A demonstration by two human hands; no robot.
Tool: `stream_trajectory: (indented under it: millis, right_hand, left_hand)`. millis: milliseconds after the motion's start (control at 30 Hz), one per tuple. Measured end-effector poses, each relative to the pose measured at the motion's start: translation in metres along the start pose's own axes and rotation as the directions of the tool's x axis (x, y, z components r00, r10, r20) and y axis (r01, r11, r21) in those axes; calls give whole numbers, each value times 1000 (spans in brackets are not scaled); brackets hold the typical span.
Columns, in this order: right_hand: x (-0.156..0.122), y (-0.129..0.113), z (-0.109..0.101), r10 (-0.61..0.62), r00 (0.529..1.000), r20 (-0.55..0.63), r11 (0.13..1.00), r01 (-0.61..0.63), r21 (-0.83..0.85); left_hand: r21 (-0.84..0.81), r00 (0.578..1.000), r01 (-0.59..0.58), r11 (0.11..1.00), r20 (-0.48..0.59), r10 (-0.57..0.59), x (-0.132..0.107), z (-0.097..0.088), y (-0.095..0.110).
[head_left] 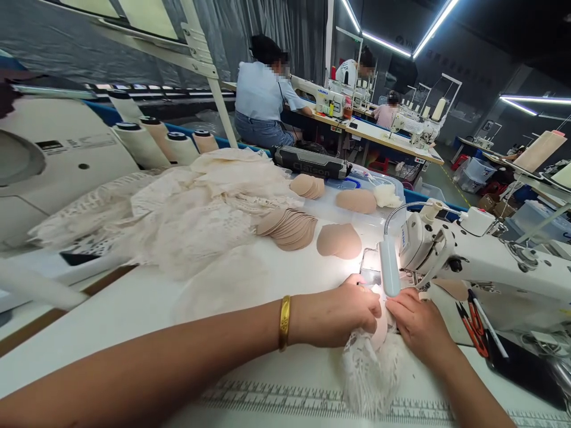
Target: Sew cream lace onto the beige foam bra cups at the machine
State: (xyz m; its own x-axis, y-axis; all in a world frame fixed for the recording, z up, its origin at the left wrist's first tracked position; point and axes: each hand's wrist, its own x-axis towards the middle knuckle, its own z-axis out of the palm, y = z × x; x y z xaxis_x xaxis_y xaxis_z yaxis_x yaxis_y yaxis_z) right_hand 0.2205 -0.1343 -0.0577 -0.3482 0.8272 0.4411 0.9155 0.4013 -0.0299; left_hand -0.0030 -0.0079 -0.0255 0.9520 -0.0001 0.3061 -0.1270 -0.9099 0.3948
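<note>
My left hand (354,312), with a gold bangle at its wrist, is closed on a pale lace fabric (372,374) under the sewing machine's lit head. A pinkish piece of cloth (380,333) shows between my two hands. From the other side, my right hand (419,324) grips the same fabric's edge, fingers pressed together beside the needle area. Its thumb is hidden. The white sewing machine (473,252) stands just beyond my right hand, and a small lamp (389,267) hangs in front of the needle. The lace's lower end hangs loosely toward me.
Beige oval pads (289,229) lie fanned out behind my left hand, beside another stack (339,241). Cream lace (191,208) is heaped at left, near thread cones (143,142). Orange-handled snips (475,327) lie at right. A printed ruler (276,395) runs along the front. Co-workers sit further back.
</note>
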Motion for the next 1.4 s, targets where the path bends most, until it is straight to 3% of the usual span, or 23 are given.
stream_trajectory:
  millis: [100,233,767,1000,1200,1400]
  right_hand:
    - [-1,1,2,36,999,2,999,-36,-28]
    - [0,2,5,78,997,7,997,-78,-30]
    - [-1,0,4,49,999,-1,999,-49,-20]
    - [-3,3,5,67,998,12,998,-66,-22]
    - [-4,4,5,78,997,24,997,-78,-7]
    - [-1,-1,-2,-15,1000,-24,995,18,103]
  left_hand:
    - [-20,997,-64,998,44,64,4,-1,-4]
    - [-57,997,-67,996,31,68,7,-2,-7]
    - [-10,994,-70,997,83,71,8,-7,-11]
    - [-72,997,-72,995,35,74,13,-12,-17]
    - [-95,992,-28,995,121,39,15,-17,-27]
    - [-91,999,-35,995,36,38,14,-16,-31]
